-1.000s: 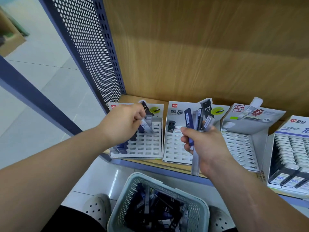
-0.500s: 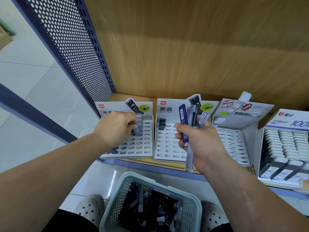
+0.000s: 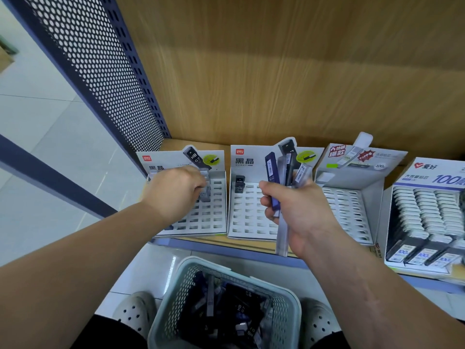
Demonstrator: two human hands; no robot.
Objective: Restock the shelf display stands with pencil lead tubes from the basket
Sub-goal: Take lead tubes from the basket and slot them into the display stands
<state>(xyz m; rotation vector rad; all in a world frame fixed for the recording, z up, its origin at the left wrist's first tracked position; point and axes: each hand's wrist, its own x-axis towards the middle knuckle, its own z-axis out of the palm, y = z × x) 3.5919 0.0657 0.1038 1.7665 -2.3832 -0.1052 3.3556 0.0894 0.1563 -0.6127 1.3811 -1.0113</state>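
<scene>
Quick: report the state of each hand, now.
Left hand: pinching a clear tube at the left stand.
Right hand: gripping a bundle of tubes.

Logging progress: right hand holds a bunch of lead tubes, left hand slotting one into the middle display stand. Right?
No. The head view shows the left hand slotting its lead tube into the leftmost display stand, not the middle one; the right hand holds a bunch of lead tubes.

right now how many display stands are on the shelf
4: leftmost stand under the left hand, second stand behind the right hand, third stand beside it, full stand at the right edge. More may be off frame.
</scene>
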